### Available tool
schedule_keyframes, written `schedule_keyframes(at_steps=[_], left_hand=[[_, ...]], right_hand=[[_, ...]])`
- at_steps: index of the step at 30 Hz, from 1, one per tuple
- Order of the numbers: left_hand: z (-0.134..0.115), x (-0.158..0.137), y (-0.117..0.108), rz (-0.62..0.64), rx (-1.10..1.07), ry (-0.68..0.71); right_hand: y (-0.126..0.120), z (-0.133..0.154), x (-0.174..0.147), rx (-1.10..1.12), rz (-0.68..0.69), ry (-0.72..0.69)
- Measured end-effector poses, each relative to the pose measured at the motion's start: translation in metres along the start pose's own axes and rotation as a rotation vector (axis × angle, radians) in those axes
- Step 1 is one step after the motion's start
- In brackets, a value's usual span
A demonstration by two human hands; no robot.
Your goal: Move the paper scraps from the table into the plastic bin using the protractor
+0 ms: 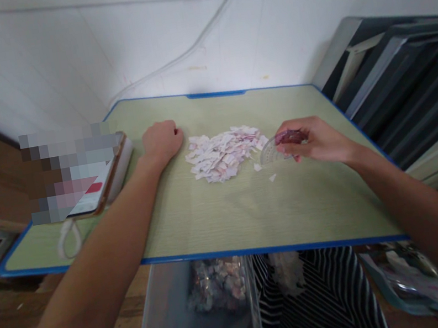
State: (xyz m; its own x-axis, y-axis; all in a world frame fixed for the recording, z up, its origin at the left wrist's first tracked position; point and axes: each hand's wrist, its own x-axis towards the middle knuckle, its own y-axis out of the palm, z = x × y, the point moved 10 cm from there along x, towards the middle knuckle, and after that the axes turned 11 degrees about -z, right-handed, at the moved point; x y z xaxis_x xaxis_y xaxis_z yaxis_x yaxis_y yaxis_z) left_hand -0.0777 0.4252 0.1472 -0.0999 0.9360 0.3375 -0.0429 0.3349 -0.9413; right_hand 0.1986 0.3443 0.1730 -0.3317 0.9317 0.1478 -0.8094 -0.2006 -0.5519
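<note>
A heap of small torn paper pieces point(223, 155), white with pinkish tints, lies in the middle of the light green table point(219, 214). My right hand point(310, 140) grips a clear plastic protractor point(268, 154), its curved edge against the heap's right side. Something dark red and crumpled-looking point(290, 137) shows between those fingers; I cannot tell what it is. Two loose scraps lie just below the protractor. To the left of the heap, my left hand point(162, 141) rests on the tabletop as a closed fist, apart from the paper, with nothing visible in it.
A phone point(97, 176) leans on a white object at the table's left, with a white loop strap point(68, 239) below. Under the front edge stands a clear plastic bin point(153, 320) with scraps inside. Dark flat panels point(411, 81) lean at the right. A cable point(198, 41) crosses the wall.
</note>
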Motion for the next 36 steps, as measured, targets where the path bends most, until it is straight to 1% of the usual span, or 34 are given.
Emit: schedule_keyframes(at_steps=[3, 6, 10, 12, 16, 19, 20, 24, 25, 30, 36], left_hand=[[-0.001, -0.001, -0.001, 0.005, -0.003, 0.003], [-0.002, -0.001, -0.002, 0.002, -0.008, 0.008], [0.0, -0.001, 0.0, 0.004, -0.006, -0.002], [0.0, -0.001, 0.0, 0.006, -0.008, -0.006], [0.001, -0.001, 0.0, 0.008, -0.008, -0.009], [0.001, 0.0, 0.0, 0.012, -0.002, -0.011], [0.001, 0.0, 0.0, 0.013, -0.001, -0.011], [0.001, 0.0, 0.0, 0.002, -0.012, -0.007], [0.001, 0.0, 0.0, 0.001, -0.013, -0.009], [0.001, -0.001, -0.001, 0.005, -0.011, -0.011], [-0.001, -0.001, -0.002, 0.012, -0.009, -0.007]], right_hand=[[0.003, -0.003, -0.001, -0.006, 0.02, 0.014], [0.007, -0.002, -0.003, -0.022, 0.079, 0.026], [0.007, 0.0, -0.005, -0.04, 0.115, 0.028], [0.008, 0.001, -0.006, -0.055, 0.139, 0.021], [0.007, 0.006, -0.008, -0.068, 0.136, -0.011], [0.01, 0.008, -0.01, -0.076, 0.167, -0.015], [0.008, 0.01, -0.01, -0.076, 0.152, -0.023], [-0.01, 0.014, -0.005, -0.077, 0.018, -0.055], [-0.011, 0.013, -0.005, -0.081, 0.01, -0.051], [0.0, 0.006, -0.006, -0.096, 0.09, -0.013], [0.004, 0.005, -0.007, -0.093, 0.112, -0.018]])
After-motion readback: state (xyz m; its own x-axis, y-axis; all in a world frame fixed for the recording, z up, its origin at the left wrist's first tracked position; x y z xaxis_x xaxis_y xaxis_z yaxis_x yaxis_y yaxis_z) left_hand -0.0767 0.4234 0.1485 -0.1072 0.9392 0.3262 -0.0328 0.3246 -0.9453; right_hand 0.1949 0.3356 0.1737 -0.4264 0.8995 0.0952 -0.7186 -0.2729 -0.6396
